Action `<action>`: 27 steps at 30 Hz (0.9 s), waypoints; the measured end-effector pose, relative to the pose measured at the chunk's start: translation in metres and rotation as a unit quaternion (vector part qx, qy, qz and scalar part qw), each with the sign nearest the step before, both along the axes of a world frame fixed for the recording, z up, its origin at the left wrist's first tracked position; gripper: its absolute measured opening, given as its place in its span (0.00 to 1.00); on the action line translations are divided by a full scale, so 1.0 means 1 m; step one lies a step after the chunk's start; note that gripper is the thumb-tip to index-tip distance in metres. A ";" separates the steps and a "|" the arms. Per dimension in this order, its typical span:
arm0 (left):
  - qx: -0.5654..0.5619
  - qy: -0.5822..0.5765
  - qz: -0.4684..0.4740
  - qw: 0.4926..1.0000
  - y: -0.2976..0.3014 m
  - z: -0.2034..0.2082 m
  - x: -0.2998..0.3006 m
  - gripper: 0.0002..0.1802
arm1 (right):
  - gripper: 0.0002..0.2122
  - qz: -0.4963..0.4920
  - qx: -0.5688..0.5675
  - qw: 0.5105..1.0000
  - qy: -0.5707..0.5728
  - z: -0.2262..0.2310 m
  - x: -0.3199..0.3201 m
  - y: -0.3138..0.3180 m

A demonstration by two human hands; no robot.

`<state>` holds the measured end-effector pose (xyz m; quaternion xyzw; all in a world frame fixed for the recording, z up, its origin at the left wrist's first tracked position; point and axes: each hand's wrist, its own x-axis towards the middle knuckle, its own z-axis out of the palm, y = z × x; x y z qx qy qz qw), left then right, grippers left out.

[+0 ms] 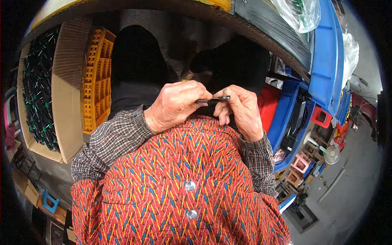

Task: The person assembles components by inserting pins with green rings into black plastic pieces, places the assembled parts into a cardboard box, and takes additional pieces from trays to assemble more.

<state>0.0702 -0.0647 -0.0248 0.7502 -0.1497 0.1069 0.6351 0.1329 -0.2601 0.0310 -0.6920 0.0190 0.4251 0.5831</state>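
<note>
In front of my body, above my lap, both hands are closed on a slim dark rod-like piece (202, 101). My left hand (178, 102) pinches its left part between thumb and fingers. My right hand (241, 108) grips a dark end (224, 98) between thumb and forefinger, its other fingers curled below. A thin, brass-coloured bit shows between the two dark parts. Whether they are joined or apart, I cannot tell. The fingers hide much of the piece, so its exact kind is unclear.
A cardboard box (67, 90) at left holds many slim black pieces with green and metal parts (41, 90). Beside it stands a yellow plastic crate (98, 77). A worktable edge (269, 38) curves ahead. Blue bins (326, 61) and a small fan (331, 155) are at right.
</note>
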 end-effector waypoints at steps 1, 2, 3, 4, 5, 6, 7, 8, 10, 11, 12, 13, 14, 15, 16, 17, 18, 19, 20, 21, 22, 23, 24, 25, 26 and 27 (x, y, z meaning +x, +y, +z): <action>0.002 0.018 0.001 1.000 0.000 0.000 0.000 0.12 | 0.14 -0.003 -0.014 1.000 0.004 0.001 0.000 0.000; 0.003 0.036 0.002 0.999 0.001 0.001 0.000 0.12 | 0.12 -0.002 0.004 1.000 0.010 0.004 0.000 -0.001; 0.004 0.053 0.003 0.999 0.001 0.001 0.000 0.11 | 0.11 -0.003 0.003 1.000 0.018 0.006 0.001 -0.002; -0.007 0.065 0.006 0.998 0.002 0.001 0.000 0.11 | 0.10 -0.003 0.002 1.000 0.026 0.008 0.001 -0.003; -0.015 0.077 0.005 0.997 0.002 0.001 0.000 0.11 | 0.10 -0.001 -0.002 1.000 0.025 0.009 0.000 -0.003; -0.024 0.089 0.005 0.996 0.002 0.002 0.001 0.10 | 0.10 0.002 -0.005 1.000 0.024 0.010 0.001 -0.004; -0.033 0.107 0.004 0.994 0.002 0.002 0.002 0.10 | 0.10 0.009 0.007 1.000 0.018 0.011 0.000 -0.005; -0.047 0.123 0.001 0.991 0.002 0.003 0.002 0.10 | 0.10 0.010 -0.003 1.000 0.022 0.010 0.001 -0.004; -0.080 0.168 -0.009 0.982 0.002 0.004 0.001 0.09 | 0.09 0.011 0.003 1.000 0.008 0.008 0.001 -0.003; -0.088 0.174 -0.007 0.981 0.002 0.004 0.001 0.09 | 0.09 0.007 -0.012 1.000 0.006 0.006 0.002 -0.002; -0.102 0.182 -0.006 0.978 0.002 0.004 0.001 0.09 | 0.09 0.016 -0.013 1.000 -0.010 0.006 0.001 -0.002; -0.115 0.190 -0.005 0.975 0.001 0.005 0.001 0.09 | 0.08 0.020 -0.031 0.999 -0.020 0.007 0.001 -0.002; -0.109 0.190 -0.006 0.976 0.002 0.004 0.002 0.09 | 0.08 0.020 -0.057 0.998 -0.030 0.006 0.001 0.000; -0.104 0.189 -0.007 0.976 0.002 0.004 0.002 0.09 | 0.08 0.035 -0.062 0.996 -0.057 0.005 0.002 0.001; -0.104 0.191 -0.009 0.976 0.003 0.003 0.002 0.09 | 0.07 0.047 -0.075 0.993 -0.083 0.004 0.002 0.002; -0.096 0.170 -0.003 0.981 0.003 0.003 0.003 0.09 | 0.06 0.060 -0.082 0.989 -0.110 0.003 0.003 0.003; -0.093 0.150 0.003 0.984 0.002 0.002 0.005 0.09 | 0.06 0.059 -0.087 0.988 -0.116 0.003 0.004 0.004; -0.092 0.134 0.007 0.987 0.002 0.001 0.005 0.09 | 0.06 0.060 -0.085 0.987 -0.123 0.003 0.005 0.004; -0.100 0.148 0.004 0.984 0.001 0.001 0.006 0.09 | 0.06 0.061 -0.083 0.986 -0.129 0.003 0.007 0.003; -0.111 0.163 0.001 0.980 0.001 0.002 0.006 0.09 | 0.06 0.058 -0.079 0.986 -0.139 0.002 0.008 0.003; -0.126 0.179 -0.002 0.976 0.001 0.002 0.006 0.10 | 0.06 0.058 -0.084 0.985 -0.140 0.001 0.007 0.003; -0.163 0.210 -0.012 0.964 0.002 0.004 0.006 0.10 | 0.06 0.054 -0.087 0.984 -0.143 0.000 0.007 0.003; -0.204 0.242 -0.022 0.948 0.002 0.005 0.005 0.10 | 0.06 0.052 -0.089 0.984 -0.146 -0.001 0.007 0.004; -0.244 0.288 -0.033 0.925 0.003 0.007 0.005 0.11 | 0.06 0.056 -0.086 0.980 -0.171 -0.002 0.007 0.004; -0.239 0.289 -0.047 0.926 0.006 0.009 0.005 0.11 | 0.06 0.061 -0.081 0.976 -0.195 -0.003 0.007 0.005; -0.258 0.312 -0.057 0.913 0.008 0.011 0.005 0.11 | 0.06 0.065 -0.086 0.971 -0.213 -0.002 0.007 0.005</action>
